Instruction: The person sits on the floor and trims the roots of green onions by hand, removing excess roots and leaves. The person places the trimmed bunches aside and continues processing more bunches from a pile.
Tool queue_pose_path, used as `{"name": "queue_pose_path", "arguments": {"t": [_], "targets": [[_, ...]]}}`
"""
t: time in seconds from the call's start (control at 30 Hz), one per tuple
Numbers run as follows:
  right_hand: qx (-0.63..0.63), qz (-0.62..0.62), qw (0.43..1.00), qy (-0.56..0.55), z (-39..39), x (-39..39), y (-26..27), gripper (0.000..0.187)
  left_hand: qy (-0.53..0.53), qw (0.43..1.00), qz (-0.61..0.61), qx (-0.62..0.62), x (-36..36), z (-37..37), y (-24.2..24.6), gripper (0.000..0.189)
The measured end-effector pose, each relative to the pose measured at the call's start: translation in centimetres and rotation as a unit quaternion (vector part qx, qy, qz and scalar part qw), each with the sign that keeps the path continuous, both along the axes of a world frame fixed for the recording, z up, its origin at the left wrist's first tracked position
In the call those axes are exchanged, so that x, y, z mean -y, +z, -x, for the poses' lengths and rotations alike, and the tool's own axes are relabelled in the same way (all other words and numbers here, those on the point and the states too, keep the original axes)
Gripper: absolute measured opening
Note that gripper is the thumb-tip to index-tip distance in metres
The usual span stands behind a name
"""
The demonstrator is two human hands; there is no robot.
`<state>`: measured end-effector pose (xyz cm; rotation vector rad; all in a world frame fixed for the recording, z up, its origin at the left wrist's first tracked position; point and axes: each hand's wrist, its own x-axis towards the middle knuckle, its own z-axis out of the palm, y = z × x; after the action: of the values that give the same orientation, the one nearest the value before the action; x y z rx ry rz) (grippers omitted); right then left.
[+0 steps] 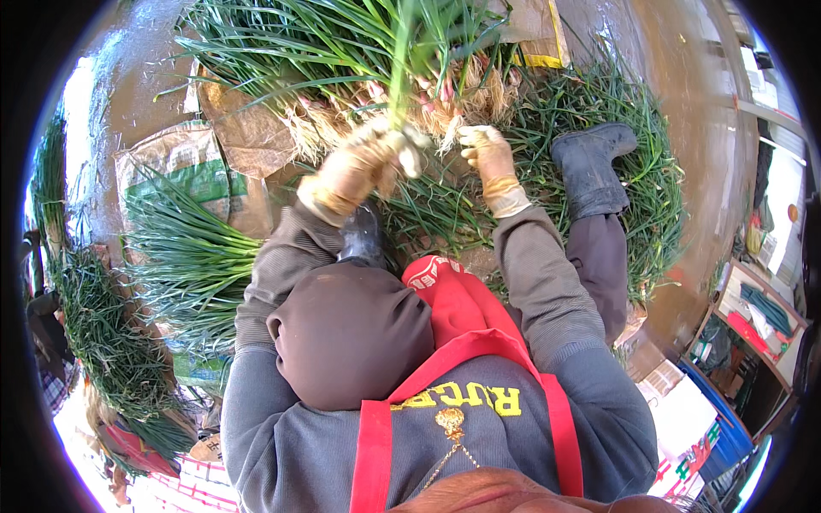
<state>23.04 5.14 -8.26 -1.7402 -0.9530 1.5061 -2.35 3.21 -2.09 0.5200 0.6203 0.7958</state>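
My gloved left hand (369,160) is closed around the lower end of a blurred green onion stalk (401,77), whose leaves point away from me. To its right is my gloved right hand (490,157), fingers curled, beside the hanging roots (454,131) of the heap; whether it grips any of them I cannot tell. Beyond both hands lies a large heap of green onions (308,51) with pinkish bulbs and pale roots towards me. A second bundle of green onions (199,269) rests by my left arm, its leaves spread to the left.
Loose green leaf scraps (654,186) are piled around my right rubber boot (587,167) and between my feet. Sacking (247,134) lies beneath the onions on a wet floor (712,147). More greens (109,346) stand at far left; a wooden shelf (757,308) is at right.
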Motion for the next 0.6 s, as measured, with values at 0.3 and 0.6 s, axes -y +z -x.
{"name": "queue_pose_path", "arguments": {"t": [0.3, 0.6], "targets": [[0.344, -0.037, 0.932, 0.106, 0.2, -4.7, -5.3, 0.044, 0.207, 0.965, 0.148, 0.065, -0.5, -0.2, -2.6, 0.016], [0.116, -0.161, 0.976, -0.09, -2.0, -2.9, 2.1, 0.014, 0.058, 0.981, 0.169, 0.073, 0.7, -1.0, -5.4, 0.02]]}}
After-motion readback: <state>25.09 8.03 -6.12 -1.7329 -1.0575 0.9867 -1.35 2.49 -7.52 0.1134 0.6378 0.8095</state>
